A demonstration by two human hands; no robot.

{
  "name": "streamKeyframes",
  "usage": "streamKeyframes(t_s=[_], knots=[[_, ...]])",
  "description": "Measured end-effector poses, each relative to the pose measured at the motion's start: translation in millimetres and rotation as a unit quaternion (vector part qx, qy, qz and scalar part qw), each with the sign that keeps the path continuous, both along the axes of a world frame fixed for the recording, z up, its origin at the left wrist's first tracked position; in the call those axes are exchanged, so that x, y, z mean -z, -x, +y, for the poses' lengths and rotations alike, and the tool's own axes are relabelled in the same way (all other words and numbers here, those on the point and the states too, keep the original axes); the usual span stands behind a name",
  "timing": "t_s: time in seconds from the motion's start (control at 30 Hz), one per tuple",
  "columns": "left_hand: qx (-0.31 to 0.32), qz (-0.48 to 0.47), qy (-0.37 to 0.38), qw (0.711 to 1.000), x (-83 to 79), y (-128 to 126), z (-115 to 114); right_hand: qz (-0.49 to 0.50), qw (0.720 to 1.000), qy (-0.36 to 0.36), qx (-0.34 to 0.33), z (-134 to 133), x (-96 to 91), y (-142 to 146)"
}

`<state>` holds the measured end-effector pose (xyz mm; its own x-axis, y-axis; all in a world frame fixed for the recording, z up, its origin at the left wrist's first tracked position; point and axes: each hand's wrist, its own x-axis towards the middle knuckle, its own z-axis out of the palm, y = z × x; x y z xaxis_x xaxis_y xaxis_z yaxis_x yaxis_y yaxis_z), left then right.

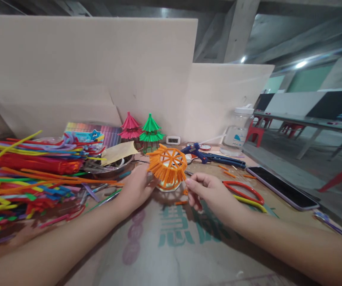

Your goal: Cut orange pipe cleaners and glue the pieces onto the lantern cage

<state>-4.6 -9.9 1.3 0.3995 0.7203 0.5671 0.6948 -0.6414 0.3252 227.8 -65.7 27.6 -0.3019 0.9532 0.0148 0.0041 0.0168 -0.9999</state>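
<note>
An orange round frame of pipe cleaners, with a spoked top and short strips sloping down around its side, stands in front of me over a pale base. My left hand grips it from the left, the fingertips partly hidden behind it. Close to its right edge, my right hand is pinched closed; whatever sits between thumb and finger is too small to make out. Below the frame lies a short orange piece. Behind stand a pink and a green tiered pagoda model.
Many coloured pipe cleaners are heaped at left, beside a metal bowl and a marker set. A blue glue gun, a red-and-yellow-handled tool, a phone and a water bottle lie or stand at right. White boards rise behind.
</note>
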Motion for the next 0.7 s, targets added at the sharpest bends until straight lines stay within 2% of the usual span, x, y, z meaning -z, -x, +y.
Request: streamKeyframes(t_s=[0.27, 0.43, 0.7], knots=[[-0.003, -0.008, 0.010, 1.000, -1.8, -0.8, -0.3, -0.016, 1.000, -0.007, 0.007, 5.9, 5.0, -3.3], [0.002, -0.016, 0.011, 1.000, -0.2, 0.0, 1.1, 0.011, 0.998, -0.054, 0.041, 15.8, 5.9, -9.2], [0.009, -0.025, 0.021, 0.999, -2.4, -1.6, 0.6, 0.045, 0.998, -0.047, -0.013, 16.4, 0.7, -8.0]])
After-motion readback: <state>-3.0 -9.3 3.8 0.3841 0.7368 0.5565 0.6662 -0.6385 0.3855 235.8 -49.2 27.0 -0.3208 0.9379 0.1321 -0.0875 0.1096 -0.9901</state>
